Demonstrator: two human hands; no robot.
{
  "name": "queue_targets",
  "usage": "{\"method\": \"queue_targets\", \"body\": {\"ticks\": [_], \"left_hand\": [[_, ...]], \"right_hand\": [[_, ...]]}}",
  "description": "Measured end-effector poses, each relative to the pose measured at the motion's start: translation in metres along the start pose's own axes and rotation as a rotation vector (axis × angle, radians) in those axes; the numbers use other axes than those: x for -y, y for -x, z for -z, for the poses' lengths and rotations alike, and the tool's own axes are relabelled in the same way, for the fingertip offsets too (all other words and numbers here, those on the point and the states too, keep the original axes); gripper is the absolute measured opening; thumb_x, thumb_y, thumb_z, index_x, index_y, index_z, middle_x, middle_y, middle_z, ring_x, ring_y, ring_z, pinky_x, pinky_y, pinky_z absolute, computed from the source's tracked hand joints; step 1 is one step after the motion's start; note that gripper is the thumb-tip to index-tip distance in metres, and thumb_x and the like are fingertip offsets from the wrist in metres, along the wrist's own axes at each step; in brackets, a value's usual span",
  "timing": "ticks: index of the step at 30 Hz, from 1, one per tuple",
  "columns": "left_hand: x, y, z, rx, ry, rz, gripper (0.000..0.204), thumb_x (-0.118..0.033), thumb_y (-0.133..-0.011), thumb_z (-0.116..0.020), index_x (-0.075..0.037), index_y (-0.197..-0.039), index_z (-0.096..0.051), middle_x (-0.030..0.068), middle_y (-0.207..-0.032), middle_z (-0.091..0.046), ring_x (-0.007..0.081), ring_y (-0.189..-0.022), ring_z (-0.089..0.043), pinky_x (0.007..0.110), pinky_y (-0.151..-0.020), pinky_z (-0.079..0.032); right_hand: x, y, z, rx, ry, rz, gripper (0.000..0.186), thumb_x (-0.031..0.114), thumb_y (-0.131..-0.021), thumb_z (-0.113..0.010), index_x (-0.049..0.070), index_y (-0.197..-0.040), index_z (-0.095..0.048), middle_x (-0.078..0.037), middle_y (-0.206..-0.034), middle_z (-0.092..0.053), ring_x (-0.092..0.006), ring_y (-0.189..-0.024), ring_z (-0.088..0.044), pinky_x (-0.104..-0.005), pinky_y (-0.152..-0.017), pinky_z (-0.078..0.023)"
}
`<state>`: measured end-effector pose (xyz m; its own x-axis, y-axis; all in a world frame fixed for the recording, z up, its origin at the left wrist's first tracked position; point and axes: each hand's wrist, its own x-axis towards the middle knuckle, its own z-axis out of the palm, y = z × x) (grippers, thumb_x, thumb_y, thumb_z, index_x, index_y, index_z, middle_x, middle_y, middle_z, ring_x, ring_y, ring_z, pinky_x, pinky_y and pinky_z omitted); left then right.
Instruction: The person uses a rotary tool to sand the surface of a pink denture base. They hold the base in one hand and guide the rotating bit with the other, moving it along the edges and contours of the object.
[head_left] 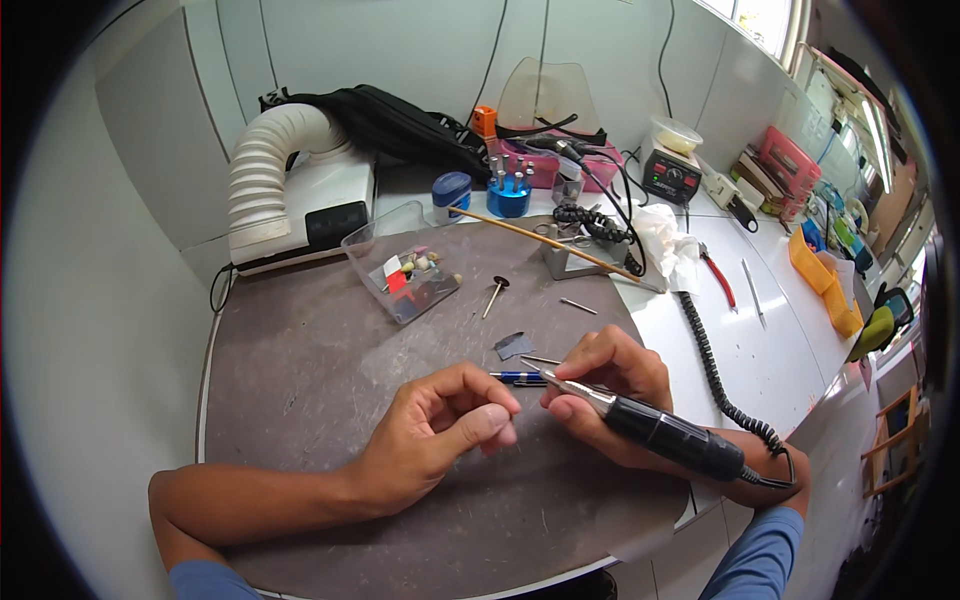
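My right hand (620, 390) grips a rotary handpiece (675, 438) with a silver nose, black body and coiled cord, its thin tip pointing up-left. My left hand (440, 435) is left of it with fingers curled, thumb and forefinger close together; whether something tiny is between them I cannot make out. Behind the handpiece tip lie a blue pen (507, 377) and a small grey scrap (514, 345) on the dark mat (290, 400). Farther back are a dark disc on a shank (496, 291), a small metal bit (578, 305) and a clear tub (400, 300) of mixed small attachments.
A white duct (260, 170) stands back left. A wooden stick (535, 235) lies across a grey stand (570, 262). A blue bit holder (508, 200), pink box (605, 165) and control unit (665, 175) stand behind. Red pliers (723, 280) and orange trays (830, 285) are at right.
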<state>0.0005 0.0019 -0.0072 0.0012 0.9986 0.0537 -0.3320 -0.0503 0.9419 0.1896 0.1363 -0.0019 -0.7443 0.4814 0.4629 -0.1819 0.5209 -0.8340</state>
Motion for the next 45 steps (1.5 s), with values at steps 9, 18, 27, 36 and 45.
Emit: {"method": "queue_targets", "body": {"ticks": [9,18,27,36,45], "left_hand": [[-0.009,0.002,0.0,-0.031,0.028,0.168,0.015,-0.009,-0.094,-0.062,0.0,-0.106,-0.064,0.0061,-0.096,-0.065,0.0098,-0.085,-0.062,0.023,-0.077,-0.049],[-0.008,-0.003,0.0,-0.099,0.037,0.158,0.02,-0.007,-0.093,-0.062,0.002,-0.111,-0.063,0.0084,-0.099,-0.067,0.0116,-0.091,-0.061,0.024,-0.082,-0.048],[-0.008,-0.003,0.004,-0.121,0.152,0.161,0.02,-0.008,-0.094,-0.06,0.002,-0.112,-0.06,0.01,-0.101,-0.066,0.0134,-0.092,-0.06,0.025,-0.084,-0.048],[-0.004,-0.004,0.006,-0.083,0.145,0.11,0.02,-0.007,-0.092,-0.062,-0.001,-0.111,-0.059,0.0091,-0.103,-0.065,0.0133,-0.093,-0.059,0.027,-0.086,-0.047],[-0.007,-0.004,0.006,-0.098,0.125,0.154,0.023,-0.008,-0.092,-0.062,-0.002,-0.114,-0.058,0.0083,-0.102,-0.065,0.0127,-0.094,-0.06,0.027,-0.084,-0.047]], "right_hand": [[-0.004,0.0,0.003,0.062,-0.007,0.038,0.027,0.012,-0.081,-0.076,-0.001,-0.096,-0.057,-0.012,-0.086,-0.065,-0.0171,-0.077,-0.069,-0.0272,-0.071,-0.056],[0.005,-0.008,0.007,0.027,-0.103,-0.248,0.024,0.015,-0.088,-0.07,0.002,-0.1,-0.054,-0.008,-0.09,-0.064,-0.012,-0.088,-0.064,-0.0273,-0.078,-0.05],[0.002,-0.002,0.003,-0.024,-0.168,-0.179,0.024,0.011,-0.087,-0.071,0.001,-0.1,-0.054,-0.007,-0.088,-0.063,-0.0108,-0.088,-0.062,-0.0261,-0.076,-0.049],[-0.004,0.0,-0.001,-0.005,0.012,0.163,0.026,0.005,-0.077,-0.075,-0.001,-0.095,-0.057,-0.013,-0.08,-0.066,-0.0189,-0.072,-0.067,-0.0283,-0.067,-0.053],[-0.005,-0.002,-0.002,0.011,0.12,0.336,0.027,0.007,-0.072,-0.079,-0.002,-0.091,-0.062,-0.015,-0.081,-0.068,-0.0244,-0.072,-0.07,-0.0309,-0.066,-0.055]]}}
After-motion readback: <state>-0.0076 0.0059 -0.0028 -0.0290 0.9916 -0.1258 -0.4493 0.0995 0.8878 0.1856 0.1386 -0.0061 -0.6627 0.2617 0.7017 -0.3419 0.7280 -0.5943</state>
